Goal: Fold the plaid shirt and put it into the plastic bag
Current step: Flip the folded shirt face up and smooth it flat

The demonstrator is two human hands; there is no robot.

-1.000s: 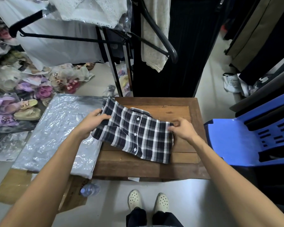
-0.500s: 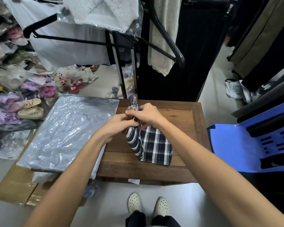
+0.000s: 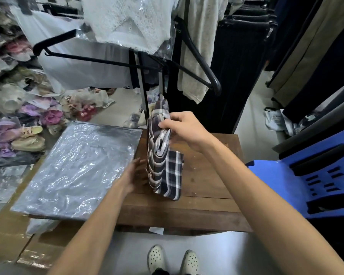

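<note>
Shirt (image 3: 165, 155) upright in right hand (image 3: 184, 130), table (image 3: 207, 175) edge

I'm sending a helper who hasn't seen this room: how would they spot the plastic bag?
Find the brown wooden table in front of the clothes rack. The plastic bag lies flat overhanging its left edge, beside the left hand. It alone is large, clear and shiny, with grey cloth inside.
</note>
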